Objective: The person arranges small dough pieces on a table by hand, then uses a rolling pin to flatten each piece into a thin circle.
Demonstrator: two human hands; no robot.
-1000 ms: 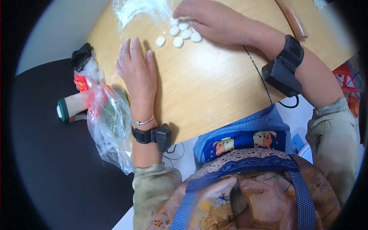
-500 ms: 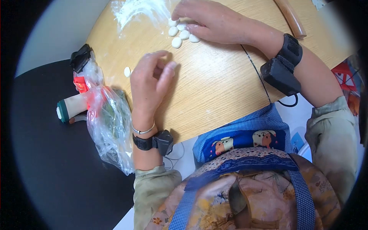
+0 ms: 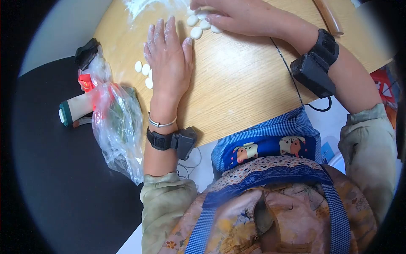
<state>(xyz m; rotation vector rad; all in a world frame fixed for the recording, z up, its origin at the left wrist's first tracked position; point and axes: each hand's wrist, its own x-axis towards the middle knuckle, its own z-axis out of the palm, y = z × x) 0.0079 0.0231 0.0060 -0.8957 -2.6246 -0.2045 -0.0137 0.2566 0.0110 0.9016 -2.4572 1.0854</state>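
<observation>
My left hand (image 3: pixel 171 63) lies palm down over the wooden table (image 3: pixel 228 89), its floury fingers stretched out and slightly spread. Beside its outer edge are several small white dough pieces (image 3: pixel 138 66); the hand partly covers one. Another cluster of flattened round dough pieces (image 3: pixel 196 33) sits near the far edge of the view. Over that cluster is my right hand (image 3: pixel 243 19), thumb and fingers apart, the thumb close to or touching the pieces. The frame's top cuts off part of this hand, and some pieces are hidden under it.
White flour (image 3: pixel 141 6) is smeared at the far left of the table. A wooden rolling pin (image 3: pixel 329 17) lies at the far right. Left of the table are a clear plastic bag (image 3: pixel 120 131) and a pale cylinder with a green end (image 3: pixel 78 108).
My left hand has gone from curled fingers to stretched out and turned palm down. More dough pieces now show beside it. The right hand stays over its cluster; the view has shifted slightly.
</observation>
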